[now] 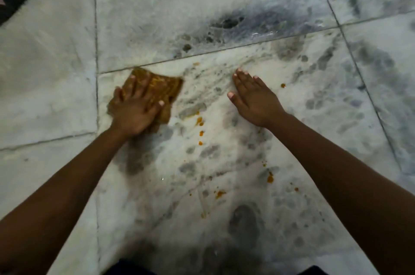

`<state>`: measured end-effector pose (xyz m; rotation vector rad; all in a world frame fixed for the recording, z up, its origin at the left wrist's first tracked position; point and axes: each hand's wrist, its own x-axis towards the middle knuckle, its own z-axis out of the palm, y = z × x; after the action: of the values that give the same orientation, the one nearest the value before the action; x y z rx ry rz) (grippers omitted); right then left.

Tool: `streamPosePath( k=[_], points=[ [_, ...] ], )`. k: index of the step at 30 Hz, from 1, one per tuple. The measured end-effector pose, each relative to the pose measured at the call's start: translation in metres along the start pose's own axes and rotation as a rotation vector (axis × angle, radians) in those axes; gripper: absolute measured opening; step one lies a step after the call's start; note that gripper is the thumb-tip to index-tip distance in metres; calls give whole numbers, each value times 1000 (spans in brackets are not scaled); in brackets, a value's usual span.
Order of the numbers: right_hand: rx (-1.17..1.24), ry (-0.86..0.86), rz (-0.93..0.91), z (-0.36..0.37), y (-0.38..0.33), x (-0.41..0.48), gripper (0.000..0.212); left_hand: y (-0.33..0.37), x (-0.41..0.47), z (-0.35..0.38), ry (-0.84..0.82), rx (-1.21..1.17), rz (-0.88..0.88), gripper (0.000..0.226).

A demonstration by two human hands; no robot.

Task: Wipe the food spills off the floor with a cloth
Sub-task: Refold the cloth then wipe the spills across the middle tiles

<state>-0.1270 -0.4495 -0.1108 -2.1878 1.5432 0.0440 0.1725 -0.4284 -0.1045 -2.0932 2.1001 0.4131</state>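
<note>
Pressed flat, the left hand (134, 113) pins the cloth (155, 92) to the floor (224, 5) at centre left, fingers spread for pressure. Its long side runs toward upper right. The right hand (253, 97) rests open, likely bracing. Orange spills (199, 122) wait just right of the cloth.

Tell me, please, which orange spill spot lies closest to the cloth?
The smear just right of the cloth, at the top of the dotted trail; other spots lie farther off.
</note>
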Motion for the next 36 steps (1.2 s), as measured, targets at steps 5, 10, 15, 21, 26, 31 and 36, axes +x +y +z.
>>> streamPosePath(
  k=[5, 10, 15, 21, 26, 31, 36],
  points=[
    [15, -80, 43, -9, -13, -3, 61, 52, 46, -18, -30, -160, -153, 55],
    [197, -29, 108, -1, -23, -24, 61, 98, -27, 17, -84, -43, 154, 57],
    [120, -87, 63, 8, -30, -45, 62, 43, -92, 29, -22, 76, 218, 68],
    [-6, -95, 23, 19, -34, -45, 64, 65, -16, 7, -71, -73, -45, 58],
    [19, -76, 12, 20, -32, -45, 61, 98, -64, 33, -13, 25, 144, 59],
    [17, -90, 4, 22, -29, -44, 62, 46, -94, 38, 0, 127, 305, 58],
    [-19, -96, 8, 25, -28, -44, 64, 51, -20, 14, -42, -61, -60, 58]
  ],
)
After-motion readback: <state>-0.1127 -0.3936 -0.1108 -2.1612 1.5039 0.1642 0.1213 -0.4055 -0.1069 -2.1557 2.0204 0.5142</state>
